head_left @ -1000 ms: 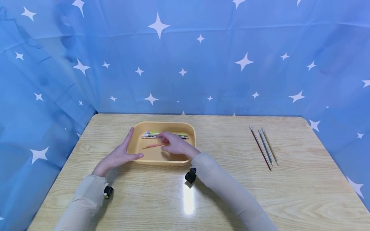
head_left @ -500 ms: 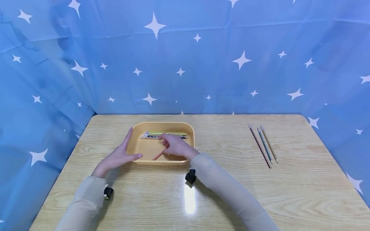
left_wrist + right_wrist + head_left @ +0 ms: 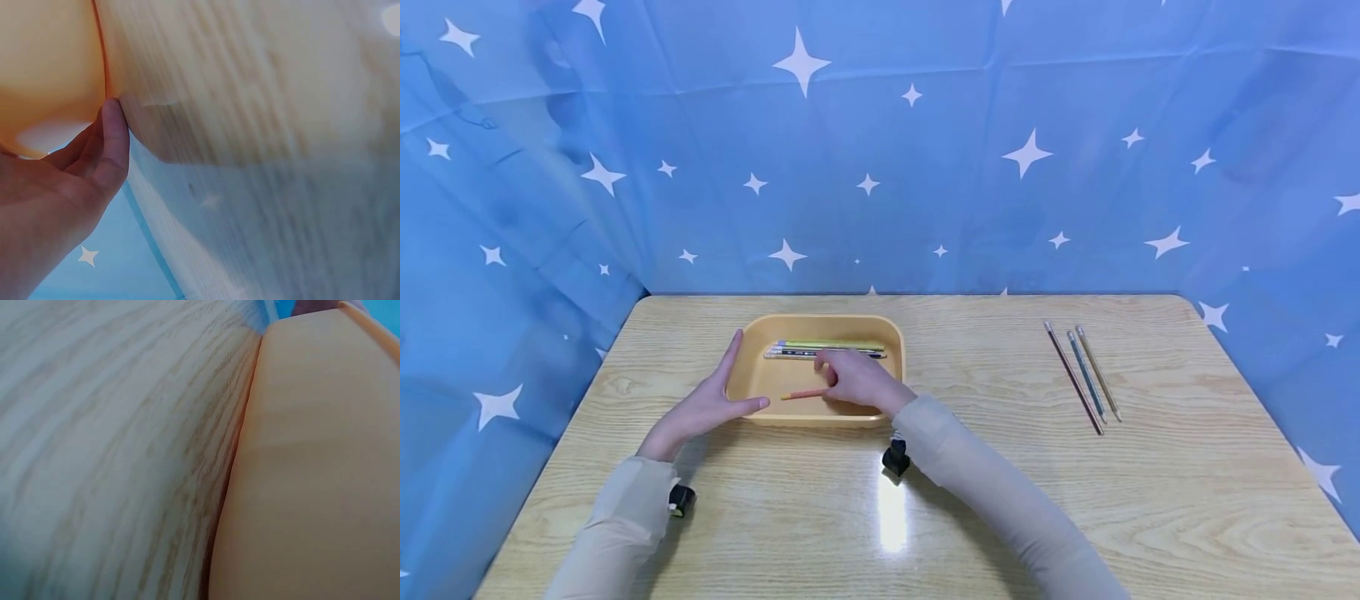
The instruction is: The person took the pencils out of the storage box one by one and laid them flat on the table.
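A light orange plastic tray (image 3: 812,420) sits on the table in the head view. My left hand (image 3: 703,404) spans its left end, fingers straight along the side and thumb stretched along the front rim. Fingertips of the left hand (image 3: 103,147) lie right against the tray's outer wall (image 3: 50,75) in the left wrist view. Reaching inside, my right hand (image 3: 857,379) pinches a reddish pencil (image 3: 802,394) with a yellow end, low over the tray floor. Behind it several pencils (image 3: 797,347) lie side by side along the back wall, their right part partly hidden by the hand.
Three pencils lie slanted on the table's right side: a dark red one (image 3: 1071,375), a blue one (image 3: 1086,375) and a gold one (image 3: 1098,373). A blue curtain (image 3: 880,133) with white stars rises behind the wooden table (image 3: 985,483).
The reddish pencil's visible end swung down toward the front of the tray, then back up to nearly level. My left hand has stayed at the tray's left end.
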A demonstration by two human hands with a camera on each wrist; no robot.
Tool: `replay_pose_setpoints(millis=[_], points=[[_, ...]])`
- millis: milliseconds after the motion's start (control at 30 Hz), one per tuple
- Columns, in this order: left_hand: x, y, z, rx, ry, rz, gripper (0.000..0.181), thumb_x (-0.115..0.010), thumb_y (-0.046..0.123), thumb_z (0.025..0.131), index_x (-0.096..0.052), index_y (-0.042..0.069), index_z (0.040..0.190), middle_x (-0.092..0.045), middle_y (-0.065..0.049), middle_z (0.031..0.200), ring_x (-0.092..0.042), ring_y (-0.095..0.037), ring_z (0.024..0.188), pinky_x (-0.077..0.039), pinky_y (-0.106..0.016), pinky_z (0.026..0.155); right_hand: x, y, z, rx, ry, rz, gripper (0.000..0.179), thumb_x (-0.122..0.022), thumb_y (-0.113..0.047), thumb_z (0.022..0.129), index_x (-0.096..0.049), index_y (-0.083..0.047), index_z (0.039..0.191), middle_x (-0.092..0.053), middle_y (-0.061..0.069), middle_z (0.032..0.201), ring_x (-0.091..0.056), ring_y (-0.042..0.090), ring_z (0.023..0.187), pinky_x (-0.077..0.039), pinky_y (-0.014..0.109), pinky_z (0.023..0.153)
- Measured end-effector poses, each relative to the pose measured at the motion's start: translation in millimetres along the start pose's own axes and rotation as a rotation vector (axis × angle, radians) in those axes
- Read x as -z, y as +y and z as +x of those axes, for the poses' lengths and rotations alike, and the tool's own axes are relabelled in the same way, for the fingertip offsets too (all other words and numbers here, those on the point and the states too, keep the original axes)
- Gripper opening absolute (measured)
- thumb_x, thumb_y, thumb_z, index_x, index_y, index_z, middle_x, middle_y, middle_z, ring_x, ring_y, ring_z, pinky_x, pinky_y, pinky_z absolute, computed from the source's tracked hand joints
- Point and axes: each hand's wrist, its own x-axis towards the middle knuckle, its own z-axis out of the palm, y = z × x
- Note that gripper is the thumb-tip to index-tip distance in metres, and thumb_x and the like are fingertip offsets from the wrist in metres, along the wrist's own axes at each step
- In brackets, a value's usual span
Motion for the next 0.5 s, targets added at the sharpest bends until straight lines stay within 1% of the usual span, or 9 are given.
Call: replay_pose_setpoints(millis=[133, 333, 400, 500], points=[[0.1, 1.8, -0.8, 0.006, 0.003, 0.001, 0.112, -0.073, 0.025, 0.086, 0.016, 0.019, 0.153, 0.010, -0.016, 0.160, -0.003, -0.044, 0.142, -0.011, -0.062, 0.110, -0.2, 0.4, 0.3, 0.011, -0.012, 0.001, 0.026, -0.075, -0.015, 0.085, -0.062, -0.013, 0.108, -0.060, -0.008, 0.077, -0.055, 0.011, 0.073, -0.046, 0.024, 0.069], [0.0, 3.3, -1.0, 0.003, 0.013, 0.009, 0.114, -0.075, 0.024, 0.085, 0.016, 0.019, 0.154, 0.008, -0.019, 0.159, -0.004, -0.045, 0.142, -0.012, -0.062, 0.109, 0.3, 0.0, 0.5, 0.008, 0.007, -0.023, 0.022, -0.076, -0.017, 0.085, -0.066, -0.012, 0.104, -0.063, -0.007, 0.081, -0.057, 0.009, 0.077, -0.046, 0.027, 0.076], [-0.2, 3.4, -1.0, 0.008, 0.016, 0.010, 0.114, -0.075, 0.025, 0.085, 0.015, 0.020, 0.154, 0.008, -0.019, 0.159, -0.004, -0.046, 0.142, -0.012, -0.062, 0.109, 0.5, 0.3, 0.4, 0.005, 0.017, -0.010, 0.021, -0.076, -0.017, 0.085, -0.067, -0.012, 0.103, -0.065, -0.007, 0.081, -0.057, 0.009, 0.078, -0.046, 0.027, 0.076], [0.0, 2.4, -1.0, 0.004, 0.013, 0.009, 0.113, -0.074, 0.025, 0.085, 0.016, 0.020, 0.154, 0.008, -0.019, 0.159, -0.003, -0.046, 0.142, -0.012, -0.062, 0.109, 0.3, 1.5, 0.7, 0.012, 0.025, 0.037, 0.017, -0.075, -0.014, 0.085, -0.068, -0.011, 0.100, -0.065, -0.005, 0.082, -0.057, 0.010, 0.076, -0.047, 0.026, 0.073]])
